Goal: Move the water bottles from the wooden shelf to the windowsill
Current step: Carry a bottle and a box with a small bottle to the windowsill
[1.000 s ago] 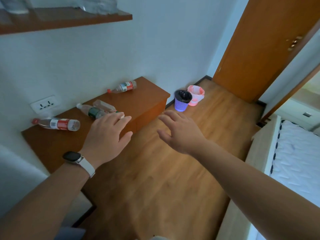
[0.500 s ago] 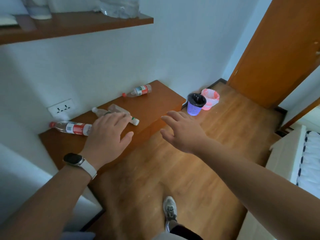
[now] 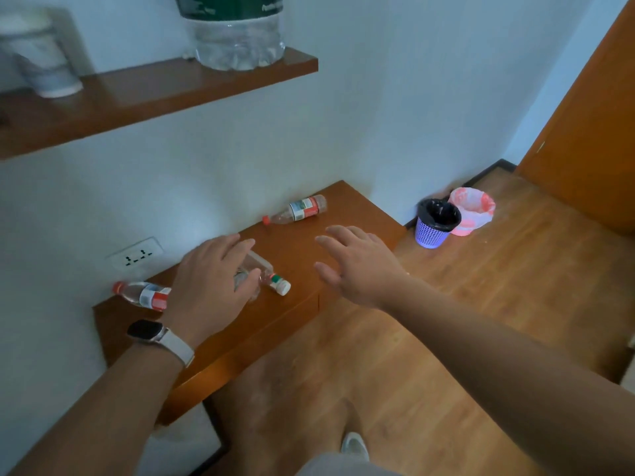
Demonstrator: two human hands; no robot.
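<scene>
Several clear water bottles lie on their sides on a low wooden shelf (image 3: 350, 214) against the white wall. A red-labelled bottle (image 3: 299, 210) lies at the far end. Another red-labelled bottle (image 3: 142, 294) lies at the near left. Between them a white-capped bottle (image 3: 275, 281) lies mostly hidden under my left hand (image 3: 213, 283), which hovers over it with fingers spread, grip not closed. My right hand (image 3: 357, 264) is open above the shelf's front edge, holding nothing. No windowsill is in view.
An upper wooden shelf (image 3: 144, 94) carries a large water jug (image 3: 237, 32) and a white cup (image 3: 44, 67). A wall socket (image 3: 135, 255) sits behind the low shelf. A purple bin (image 3: 436, 223) and pink bin (image 3: 472, 211) stand on the wooden floor by an orange door (image 3: 591, 132).
I have stepped closer to the low shelf. Both hands moved forward; the left one now covers the middle bottle and the right one reaches over the shelf's edge.
</scene>
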